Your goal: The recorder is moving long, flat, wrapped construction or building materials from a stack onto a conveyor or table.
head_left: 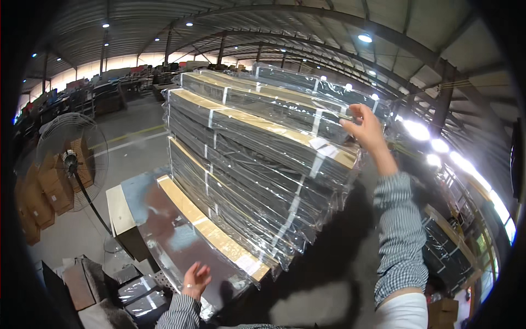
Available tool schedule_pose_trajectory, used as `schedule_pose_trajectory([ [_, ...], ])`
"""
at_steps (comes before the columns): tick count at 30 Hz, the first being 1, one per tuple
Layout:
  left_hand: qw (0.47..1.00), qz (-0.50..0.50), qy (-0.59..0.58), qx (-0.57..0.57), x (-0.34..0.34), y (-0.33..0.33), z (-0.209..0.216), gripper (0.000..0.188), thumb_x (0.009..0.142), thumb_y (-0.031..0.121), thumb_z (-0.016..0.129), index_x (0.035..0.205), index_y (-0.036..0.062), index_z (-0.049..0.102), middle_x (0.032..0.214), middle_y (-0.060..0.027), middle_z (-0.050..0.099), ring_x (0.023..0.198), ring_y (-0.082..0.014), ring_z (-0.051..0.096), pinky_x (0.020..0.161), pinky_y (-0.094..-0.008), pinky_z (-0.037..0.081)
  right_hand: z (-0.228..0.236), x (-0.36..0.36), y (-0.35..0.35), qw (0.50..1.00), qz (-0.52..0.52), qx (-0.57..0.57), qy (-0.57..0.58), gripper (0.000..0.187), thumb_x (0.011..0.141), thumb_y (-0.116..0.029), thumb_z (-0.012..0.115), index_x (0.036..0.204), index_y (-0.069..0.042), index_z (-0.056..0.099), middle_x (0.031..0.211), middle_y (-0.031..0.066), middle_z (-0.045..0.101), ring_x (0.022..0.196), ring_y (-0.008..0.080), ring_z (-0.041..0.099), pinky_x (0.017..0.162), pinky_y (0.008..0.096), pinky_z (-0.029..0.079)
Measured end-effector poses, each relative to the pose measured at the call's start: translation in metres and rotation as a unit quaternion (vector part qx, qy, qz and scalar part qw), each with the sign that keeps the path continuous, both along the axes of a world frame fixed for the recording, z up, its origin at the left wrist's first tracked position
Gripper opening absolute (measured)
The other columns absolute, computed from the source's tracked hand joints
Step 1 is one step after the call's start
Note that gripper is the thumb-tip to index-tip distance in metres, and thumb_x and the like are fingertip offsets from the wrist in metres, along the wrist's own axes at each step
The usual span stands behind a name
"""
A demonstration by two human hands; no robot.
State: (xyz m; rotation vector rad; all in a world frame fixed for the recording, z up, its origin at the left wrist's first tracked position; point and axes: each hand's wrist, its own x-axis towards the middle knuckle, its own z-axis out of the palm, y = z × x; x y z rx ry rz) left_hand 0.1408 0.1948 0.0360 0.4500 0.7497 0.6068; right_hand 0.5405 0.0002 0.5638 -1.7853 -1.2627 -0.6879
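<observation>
A tall stack of dark, flat packages [246,159] wrapped in clear plastic fills the middle, with tan edge strips and white bands. My right hand [368,129] is raised at the stack's upper right corner, its thumb and forefinger apart; I see nothing between them. A white paper label [323,147] lies on a tan strip just left of that hand. Low down, my left hand [195,279] hovers with loosely bent, parted fingers, holding nothing. It is nearest to the worn brown and blue tabletop [172,230] that carries the stack.
A large round fan [71,159] stands on the left, in front of brown cardboard boxes [57,186]. Cushioned and dark pieces [90,290] crowd the lower left. At right, another wrapped dark package [446,252] leans or stands near the bright windows. Benches [104,98] line the far left.
</observation>
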Motion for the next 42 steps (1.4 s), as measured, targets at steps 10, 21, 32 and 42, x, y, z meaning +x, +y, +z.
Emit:
schedule_pose_trajectory([
  [10,0.923,-0.097,-0.246,0.280,0.149,-0.029,0.269,0.058,0.097,0.042,0.052,0.142,0.0098,0.036,0.138,-0.0132,0.050,0.126,-0.0248,0.050,0.100,-0.0424,0.046,0.023,0.081,0.015,0.993,0.049,-0.075,0.078,0.069,0.063,-0.032,0.084,0.114,0.000,0.051,0.111,0.0181,0.058,0.098,0.0264,0.057,0.087,0.0352,0.045],
  [21,0.895,-0.037,-0.323,0.306,0.087,0.019,0.359,0.076,0.090,0.056,0.056,0.141,0.0020,0.039,0.128,-0.0211,0.058,0.108,-0.0301,0.064,0.091,-0.0423,0.054,-0.068,0.026,-0.029,0.976,0.108,-0.152,-0.115,0.039,0.085,-0.033,0.068,0.099,0.002,0.059,0.093,0.0148,0.063,0.085,0.0208,0.061,0.079,0.0318,0.048],
  [32,0.950,0.038,-0.278,0.138,0.021,0.026,0.215,0.044,0.087,0.035,0.063,0.119,0.0042,0.058,0.101,-0.0135,0.069,0.081,-0.0270,0.070,0.067,-0.0425,0.061,-0.150,-0.084,-0.010,0.745,0.423,-0.164,0.490,0.087,0.079,-0.007,0.072,0.148,0.003,0.021,0.139,0.0160,0.044,0.122,0.0239,0.049,0.106,0.0356,0.035],
  [42,0.909,0.230,-0.347,-0.014,0.031,-0.029,-0.114,0.036,0.100,0.030,0.047,0.122,0.0044,0.057,0.110,-0.0139,0.066,0.093,-0.0260,0.066,0.083,-0.0398,0.055,-0.454,-0.170,0.083,0.853,0.224,-0.273,0.384,0.104,0.062,-0.014,0.085,0.144,0.009,0.026,0.138,0.0259,0.045,0.128,0.0319,0.047,0.106,0.0364,0.038],
])
